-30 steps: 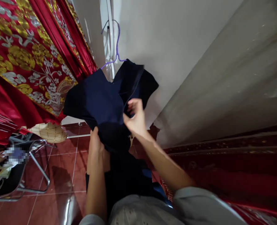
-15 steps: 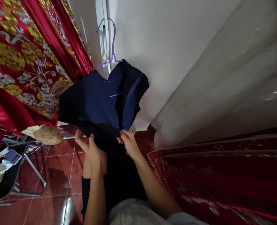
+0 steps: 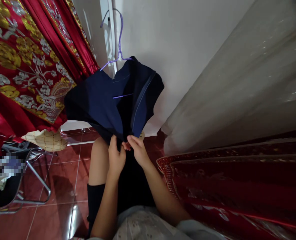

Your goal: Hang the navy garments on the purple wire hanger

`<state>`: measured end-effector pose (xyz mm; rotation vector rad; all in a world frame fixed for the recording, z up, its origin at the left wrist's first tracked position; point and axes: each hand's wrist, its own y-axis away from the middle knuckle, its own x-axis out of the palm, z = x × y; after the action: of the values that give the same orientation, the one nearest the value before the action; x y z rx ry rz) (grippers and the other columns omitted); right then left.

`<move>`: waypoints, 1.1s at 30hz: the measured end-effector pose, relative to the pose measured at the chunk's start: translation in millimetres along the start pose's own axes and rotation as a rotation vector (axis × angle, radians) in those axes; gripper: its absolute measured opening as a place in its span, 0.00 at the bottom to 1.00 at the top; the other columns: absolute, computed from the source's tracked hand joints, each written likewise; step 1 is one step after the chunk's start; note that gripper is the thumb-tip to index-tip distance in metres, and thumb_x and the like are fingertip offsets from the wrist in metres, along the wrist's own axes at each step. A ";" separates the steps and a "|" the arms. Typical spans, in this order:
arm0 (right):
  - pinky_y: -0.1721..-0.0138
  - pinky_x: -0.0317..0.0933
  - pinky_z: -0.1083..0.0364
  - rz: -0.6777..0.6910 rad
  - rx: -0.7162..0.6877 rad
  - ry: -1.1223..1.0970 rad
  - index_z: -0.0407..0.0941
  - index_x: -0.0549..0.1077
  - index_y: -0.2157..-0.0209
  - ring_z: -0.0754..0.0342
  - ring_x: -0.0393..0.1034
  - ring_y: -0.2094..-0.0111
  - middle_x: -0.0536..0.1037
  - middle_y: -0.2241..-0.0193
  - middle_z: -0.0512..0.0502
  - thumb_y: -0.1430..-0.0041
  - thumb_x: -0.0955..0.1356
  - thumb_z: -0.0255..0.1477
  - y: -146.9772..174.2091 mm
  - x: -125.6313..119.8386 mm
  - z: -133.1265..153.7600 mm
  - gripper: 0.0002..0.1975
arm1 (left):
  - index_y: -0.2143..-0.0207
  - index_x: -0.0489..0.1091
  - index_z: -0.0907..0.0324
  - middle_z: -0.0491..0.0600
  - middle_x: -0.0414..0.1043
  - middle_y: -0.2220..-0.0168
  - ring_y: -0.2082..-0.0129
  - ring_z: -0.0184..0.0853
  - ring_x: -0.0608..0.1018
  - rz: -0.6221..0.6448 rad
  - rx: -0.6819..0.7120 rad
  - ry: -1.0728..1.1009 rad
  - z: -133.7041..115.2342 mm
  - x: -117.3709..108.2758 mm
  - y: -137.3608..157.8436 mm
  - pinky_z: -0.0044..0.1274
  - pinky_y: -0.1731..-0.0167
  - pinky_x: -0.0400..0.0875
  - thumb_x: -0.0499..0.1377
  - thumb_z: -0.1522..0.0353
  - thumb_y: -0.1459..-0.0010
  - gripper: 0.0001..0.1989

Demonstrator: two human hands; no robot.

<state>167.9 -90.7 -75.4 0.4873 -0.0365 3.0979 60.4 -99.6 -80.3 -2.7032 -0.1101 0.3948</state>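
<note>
A dark navy garment [image 3: 100,103] with an open front zipper [image 3: 141,100] hangs on a purple wire hanger [image 3: 120,46]. The hanger's bottom bar shows through the opened front. At the garment's lower edge, my left hand [image 3: 117,156] pinches the fabric just left of the opening. My right hand [image 3: 137,150] grips the lower end on the zipper side, close beside the left one. The fingertips of both hands are partly hidden by the cloth, and I cannot make out the zipper's bottom end there.
Red cloth with gold and silver embroidery [image 3: 35,66] hangs at the left. A folding chair [image 3: 37,176] holding some items stands on the red tiled floor [image 3: 60,180]. At the right are a pale sheer drape [image 3: 228,90] and a dark red beaded fabric [image 3: 238,183]. Behind the hanger is a white wall [image 3: 173,36].
My left hand has moved right along the garment's lower edge and now meets my right hand. The front opening has spread wider, and the garment sits slightly higher in view.
</note>
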 end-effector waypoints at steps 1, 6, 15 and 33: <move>0.73 0.55 0.58 0.012 0.007 -0.009 0.43 0.72 0.77 0.59 0.63 0.77 0.71 0.80 0.49 0.43 0.68 0.55 0.1 -0.8 -0.3 0.28 | 0.51 0.67 0.58 0.49 0.73 0.62 0.63 0.34 0.77 -0.017 -0.023 0.032 -0.4 0.2 0.9 0.24 0.58 0.71 0.53 0.76 0.37 0.13; 0.73 0.54 0.58 0.084 0.002 0.003 0.42 0.75 0.75 0.60 0.64 0.77 0.72 0.79 0.48 0.40 0.68 0.51 1.0 -5.8 4.3 0.26 | 0.68 0.66 0.59 0.44 0.68 0.73 0.72 0.30 0.73 0.032 -0.066 0.158 7.8 -2.4 -0.4 0.20 0.66 0.68 0.53 0.75 0.36 0.07; 0.82 0.42 0.58 0.166 0.126 0.035 0.41 0.76 0.78 0.62 0.55 0.86 0.68 0.89 0.50 0.44 0.70 0.46 -23.3 -9.8 36.9 0.22 | 0.67 0.73 0.61 0.49 0.75 0.68 0.66 0.35 0.77 0.061 -0.032 0.135 18.1 1.2 -24.2 0.23 0.63 0.70 0.58 0.69 0.36 0.07; 0.83 0.45 0.64 0.191 -0.266 0.039 0.42 0.68 0.73 0.66 0.56 0.84 0.65 0.84 0.54 0.33 0.63 0.52 -107.6 27.7 155.2 0.28 | 0.49 0.74 0.58 0.51 0.79 0.58 0.59 0.36 0.81 0.064 0.378 -0.131 -41.9 -38.2 -120.4 0.29 0.53 0.75 0.60 0.70 0.35 0.12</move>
<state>190.2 13.2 83.2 0.4363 -0.5159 3.2124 33.7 -10.5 14.9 -2.3126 0.0144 0.5521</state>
